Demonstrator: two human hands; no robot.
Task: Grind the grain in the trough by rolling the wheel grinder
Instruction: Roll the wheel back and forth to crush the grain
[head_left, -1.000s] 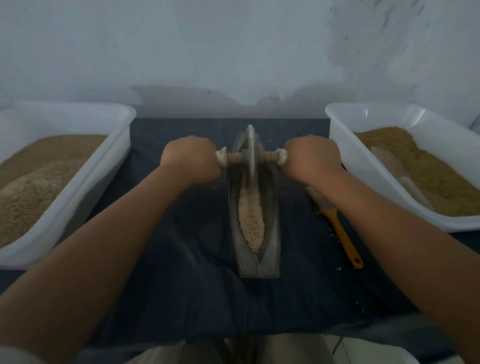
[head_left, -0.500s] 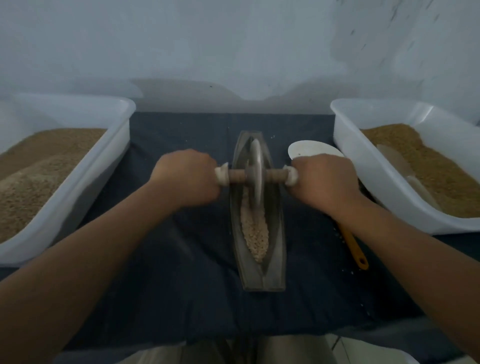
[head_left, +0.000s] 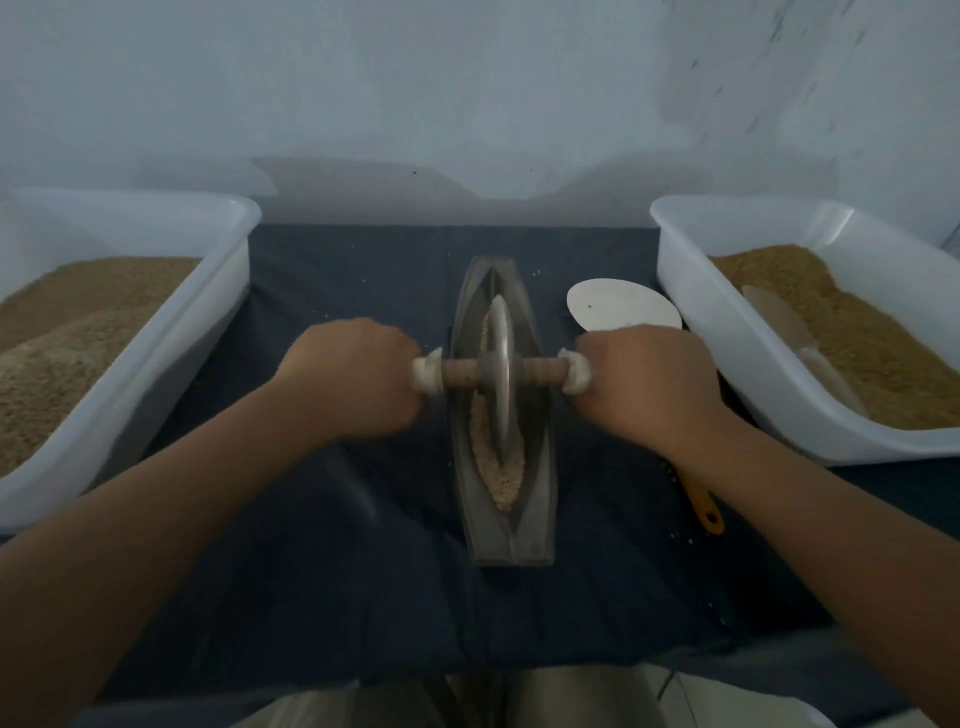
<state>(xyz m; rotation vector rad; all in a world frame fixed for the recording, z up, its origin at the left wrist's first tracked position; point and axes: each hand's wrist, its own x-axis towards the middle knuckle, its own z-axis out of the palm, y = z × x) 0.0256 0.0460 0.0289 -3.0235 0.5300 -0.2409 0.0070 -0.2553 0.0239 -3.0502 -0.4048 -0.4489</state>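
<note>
A grey boat-shaped trough lies lengthwise on the dark cloth in the middle. Pale grain fills its groove. The metal wheel grinder stands on edge in the groove, about at the trough's middle, with a wooden axle through it. My left hand grips the axle's left end and my right hand grips its right end. The handle ends are hidden inside my fists.
A white tub of brown grain stands at the left. Another white tub at the right holds grain and a pale scoop. A white dish and a yellow-handled brush lie right of the trough. The wall is close behind.
Both hands have pulled the wheel grinder from the trough's far end toward me to its middle. The white dish behind my right hand has come into view.
</note>
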